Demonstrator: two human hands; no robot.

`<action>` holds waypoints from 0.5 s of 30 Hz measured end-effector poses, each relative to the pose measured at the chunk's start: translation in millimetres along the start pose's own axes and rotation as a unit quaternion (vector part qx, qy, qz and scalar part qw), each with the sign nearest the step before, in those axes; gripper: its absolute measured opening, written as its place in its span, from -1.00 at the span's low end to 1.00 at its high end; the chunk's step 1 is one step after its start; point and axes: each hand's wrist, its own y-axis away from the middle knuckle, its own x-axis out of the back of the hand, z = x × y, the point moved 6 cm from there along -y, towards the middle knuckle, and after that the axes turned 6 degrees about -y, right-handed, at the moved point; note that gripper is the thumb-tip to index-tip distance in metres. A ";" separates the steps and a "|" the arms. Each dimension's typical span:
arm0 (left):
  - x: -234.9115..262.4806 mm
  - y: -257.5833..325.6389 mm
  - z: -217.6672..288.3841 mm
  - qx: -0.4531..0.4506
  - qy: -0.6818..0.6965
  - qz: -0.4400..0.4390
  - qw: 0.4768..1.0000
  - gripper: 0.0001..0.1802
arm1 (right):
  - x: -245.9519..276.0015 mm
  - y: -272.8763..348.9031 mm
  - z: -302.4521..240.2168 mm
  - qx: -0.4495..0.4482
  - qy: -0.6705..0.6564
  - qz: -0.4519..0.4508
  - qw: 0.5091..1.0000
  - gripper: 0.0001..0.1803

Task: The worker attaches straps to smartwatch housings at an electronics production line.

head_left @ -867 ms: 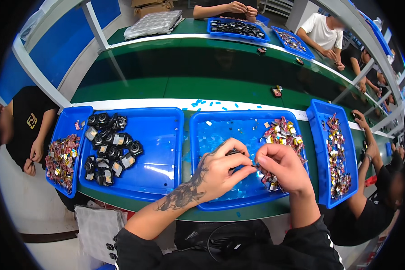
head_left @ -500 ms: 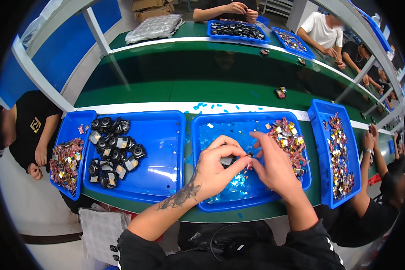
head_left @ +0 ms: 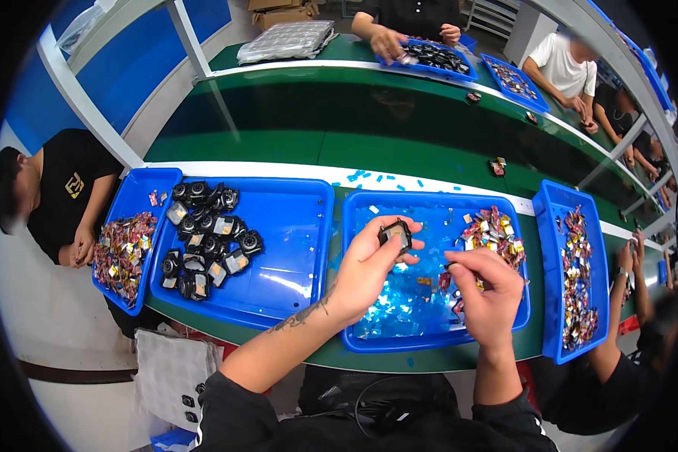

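Note:
In my left hand (head_left: 363, 265) is a small black square device housing (head_left: 396, 234) with a greyish back face turned up; my thumb presses on it and the fingers curl beneath. My right hand (head_left: 494, 292) is off to its right, thumb and forefinger pinched. A small dark bit shows at those fingertips, too small to name. Both hands are above a blue tray (head_left: 352, 331) strewn with shiny blue film scraps (head_left: 384, 310). At that tray's right side lies a heap of small circuit pieces (head_left: 497, 230) with pink, gold and silver parts.
Left of my tray, another blue tray (head_left: 294, 192) holds several black housings (head_left: 212, 233). Narrow blue bins of circuit pieces flank both trays, left bin (head_left: 139, 181) and right bin (head_left: 548, 248). A green conveyor belt (head_left: 279, 135) runs beyond. Co-workers sit around; one person's hand (head_left: 388, 45) reaches into a far tray.
My hands have moved apart; the housing is now tilted up in my left hand, and my right fingers have closed to a pinch. The view has shifted slightly. The person opposite has lowered a hand.

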 end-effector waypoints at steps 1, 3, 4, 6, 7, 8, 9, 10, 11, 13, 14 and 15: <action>0.2 0.1 0.5 0.014 0.004 0.003 1.000 -0.67 | -2.9 0.0 -4.4 0.013 0.027 -0.012 0.999 -0.80; 3.4 2.2 5.0 0.009 -0.018 0.033 0.999 -0.75 | -9.9 -1.6 -3.1 0.021 0.046 -0.007 0.999 -0.78; 4.7 4.1 10.1 -0.004 -0.037 0.062 0.997 -0.76 | -12.5 -2.1 -2.5 0.025 0.057 -0.004 0.998 -0.76; 11.2 4.0 8.8 -0.055 -0.081 0.072 0.993 -0.77 | -18.5 -1.5 -3.9 0.019 0.040 -0.017 0.999 -0.76; 11.2 4.3 5.8 -0.032 -0.081 0.073 0.994 -0.77 | -21.8 -0.9 -5.3 0.016 0.026 -0.024 0.999 -0.77; 8.6 3.1 5.3 -0.010 -0.081 0.074 0.994 -0.77 | -24.6 -0.2 -5.7 0.012 0.012 -0.031 0.999 -0.77; 8.5 2.9 5.8 0.010 -0.083 0.078 0.993 -0.76 | -26.3 -0.2 -4.9 0.019 0.015 -0.030 0.999 -0.78; 4.3 3.1 2.7 0.018 -0.084 0.041 0.995 -0.72 | -27.0 -0.9 -5.0 0.001 0.028 -0.024 0.999 -0.78; 0.4 4.3 -0.3 0.018 -0.056 0.021 0.998 -0.69 | -26.7 -2.0 -7.8 -0.016 0.041 -0.017 0.999 -0.78; -9.0 6.2 -0.9 0.018 -0.005 -0.035 0.999 -0.60 | -21.5 -3.0 -5.0 -0.041 0.056 0.014 0.997 -0.80; -9.9 7.5 2.0 0.020 -0.003 -0.049 0.999 -0.58 | -20.7 -3.1 -4.3 -0.035 0.067 0.016 0.997 -0.81; -11.3 9.6 3.6 0.023 0.002 -0.064 0.998 -0.57 | -18.3 -1.9 -3.1 -0.031 0.079 0.018 0.996 -0.82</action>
